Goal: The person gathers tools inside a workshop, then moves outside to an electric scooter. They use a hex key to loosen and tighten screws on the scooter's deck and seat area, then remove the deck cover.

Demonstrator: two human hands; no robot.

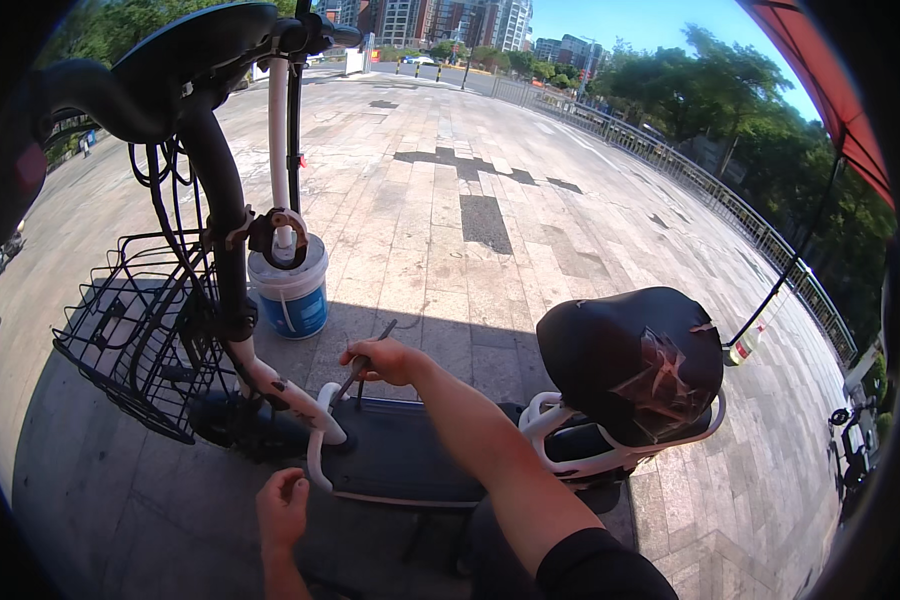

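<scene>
A wide paved plaza of pale stone slabs runs from the near shade out into sunlight, with darker patches of slab in the far middle and a metal railing curving along its right edge before a line of trees; an electric scooter stands across the near middle, its black footboard low and its white frame edging it; the black handlebar and stem rise at the left, bending up toward the far left corner; a black padded seat, its cover scuffed and torn, sits at the right on a white bracket; a black wire basket hangs off the front at the left, just beside the stem; a white and blue plastic bucket stands on the paving just beyond the scooter's front, touched by sunlight, with a white tube dipping toward it; the right hand, reaching in over the footboard from the near right, is closed around a thin dark tool whose tip points down at the white frame near the stem's base; the left hand, near and low at the left, is curled into a loose fist beside the white frame tube, and whether it grips anything I cannot tell.
</scene>
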